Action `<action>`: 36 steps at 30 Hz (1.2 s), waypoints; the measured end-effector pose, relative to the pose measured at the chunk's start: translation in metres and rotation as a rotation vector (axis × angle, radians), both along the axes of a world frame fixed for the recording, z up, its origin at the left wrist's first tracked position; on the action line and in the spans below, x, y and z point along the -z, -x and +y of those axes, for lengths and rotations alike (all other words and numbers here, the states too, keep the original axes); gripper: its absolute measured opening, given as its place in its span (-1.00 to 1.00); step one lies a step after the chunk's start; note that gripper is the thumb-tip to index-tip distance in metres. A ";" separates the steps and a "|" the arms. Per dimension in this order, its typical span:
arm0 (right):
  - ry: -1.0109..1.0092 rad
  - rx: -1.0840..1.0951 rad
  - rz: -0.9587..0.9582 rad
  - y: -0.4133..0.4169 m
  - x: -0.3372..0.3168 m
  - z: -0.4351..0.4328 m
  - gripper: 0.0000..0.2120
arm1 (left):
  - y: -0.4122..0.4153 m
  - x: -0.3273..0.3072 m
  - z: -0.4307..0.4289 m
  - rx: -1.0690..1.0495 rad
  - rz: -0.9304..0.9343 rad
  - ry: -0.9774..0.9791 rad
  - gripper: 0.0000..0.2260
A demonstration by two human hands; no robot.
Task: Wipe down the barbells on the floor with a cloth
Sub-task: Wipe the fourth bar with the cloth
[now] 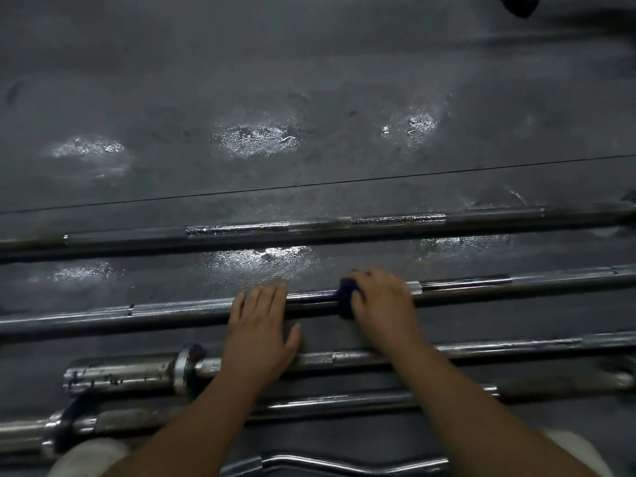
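Several steel barbells lie side by side on the dark floor. My right hand (382,304) grips a dark blue cloth (346,297) wrapped around the second barbell (179,309) near its middle. Just left of the cloth, my left hand (261,327) rests flat on the same bar with straight fingers. The farthest barbell (309,228) lies beyond my hands. A third barbell (137,371) with a thick sleeve lies under my wrists, and a fourth barbell (327,402) lies nearer to me.
A curved bar (344,464) lies closest to me at the bottom. Wet shiny patches (254,137) mark the rubber floor beyond the bars. A floor seam (309,185) runs across. A dark object (516,3) sits at the top right. My knees show at the bottom corners.
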State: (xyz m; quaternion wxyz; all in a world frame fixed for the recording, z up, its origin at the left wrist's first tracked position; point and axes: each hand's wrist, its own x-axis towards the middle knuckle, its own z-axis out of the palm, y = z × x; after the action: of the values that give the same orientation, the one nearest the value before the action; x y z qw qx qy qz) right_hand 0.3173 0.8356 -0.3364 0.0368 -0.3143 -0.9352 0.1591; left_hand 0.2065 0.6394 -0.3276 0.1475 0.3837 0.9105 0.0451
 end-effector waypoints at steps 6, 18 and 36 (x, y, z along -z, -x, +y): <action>-0.055 0.237 -0.031 -0.013 -0.007 -0.004 -0.76 | -0.009 0.001 -0.001 -0.014 -0.021 0.019 -0.35; 0.017 0.244 0.083 -0.055 0.010 0.023 -0.64 | -0.020 0.013 -0.009 -0.049 0.024 0.000 -0.28; -0.091 0.073 0.164 0.019 0.004 0.038 -0.72 | 0.033 0.003 0.002 -0.096 0.018 0.016 -0.22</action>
State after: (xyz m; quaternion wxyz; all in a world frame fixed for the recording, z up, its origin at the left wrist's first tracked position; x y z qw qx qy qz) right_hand 0.2984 0.8740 -0.3400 0.1331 -0.3323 -0.9231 0.1403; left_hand 0.1737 0.6417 -0.3301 0.1401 0.3387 0.9295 0.0413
